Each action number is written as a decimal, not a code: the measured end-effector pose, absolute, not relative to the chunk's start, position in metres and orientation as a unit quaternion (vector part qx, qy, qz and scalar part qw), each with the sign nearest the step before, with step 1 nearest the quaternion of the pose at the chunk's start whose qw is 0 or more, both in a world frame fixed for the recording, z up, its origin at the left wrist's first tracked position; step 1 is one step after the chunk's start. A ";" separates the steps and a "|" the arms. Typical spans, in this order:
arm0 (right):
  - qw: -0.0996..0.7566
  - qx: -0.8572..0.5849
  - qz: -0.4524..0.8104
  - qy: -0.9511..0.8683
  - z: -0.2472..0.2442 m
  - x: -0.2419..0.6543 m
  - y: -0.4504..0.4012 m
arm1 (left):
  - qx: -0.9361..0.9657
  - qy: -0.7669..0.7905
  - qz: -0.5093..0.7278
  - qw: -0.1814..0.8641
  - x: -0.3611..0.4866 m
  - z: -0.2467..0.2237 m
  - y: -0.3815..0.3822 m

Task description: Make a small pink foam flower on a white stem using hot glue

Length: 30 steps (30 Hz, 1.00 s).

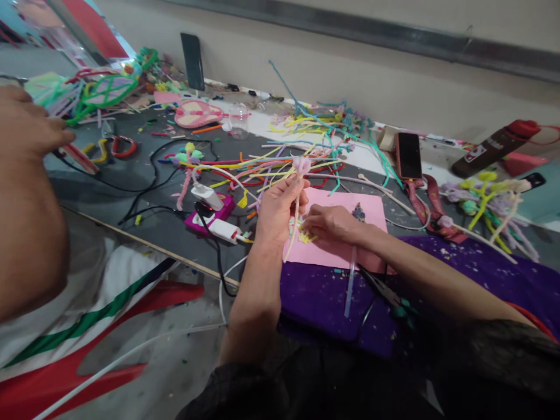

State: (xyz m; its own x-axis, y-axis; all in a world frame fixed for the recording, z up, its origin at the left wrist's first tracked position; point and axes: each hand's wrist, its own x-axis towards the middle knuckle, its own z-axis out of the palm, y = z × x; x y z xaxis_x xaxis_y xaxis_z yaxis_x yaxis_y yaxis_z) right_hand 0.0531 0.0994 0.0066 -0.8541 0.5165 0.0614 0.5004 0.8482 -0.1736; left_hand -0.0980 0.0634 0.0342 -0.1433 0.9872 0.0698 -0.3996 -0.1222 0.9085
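My left hand (280, 204) is closed around the stem of a pipe-cleaner flower. Its pale pink, fuzzy flower head (301, 165) stands above the fingers, and the cream stem (291, 236) hangs below the hand. Just to the right, my right hand (330, 223) is low over a pink sheet (367, 204), its fingers curled together at small yellow pieces (306, 238). Whatever lies between those fingertips is hidden. Pliers (380, 286) and a translucent stick (350, 286) lie at the sheet's near edge, over a purple cloth (315, 297).
A purple power strip (207, 214) with white plugs and cables sits left of my hands. Loose pipe cleaners (258, 166) spread behind them. A phone (409, 156) and a dark bottle (492, 150) stand at right. Another person's arm (30, 204) reaches in from the left, near red-handled pliers (122, 146).
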 end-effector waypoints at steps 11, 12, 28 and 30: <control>0.197 -0.330 0.287 -0.877 0.017 0.065 0.101 | 0.376 0.375 0.631 0.565 -0.094 0.033 0.063; 0.224 -0.342 0.359 -0.839 0.020 0.069 0.101 | 0.380 0.376 0.628 0.566 -0.093 0.034 0.063; 0.368 -0.313 0.729 -0.484 0.036 0.095 0.093 | 0.336 0.414 0.556 0.637 -0.064 0.026 0.060; 0.376 -0.303 0.740 -0.468 0.037 0.097 0.095 | 0.324 0.415 0.557 0.643 -0.060 0.026 0.059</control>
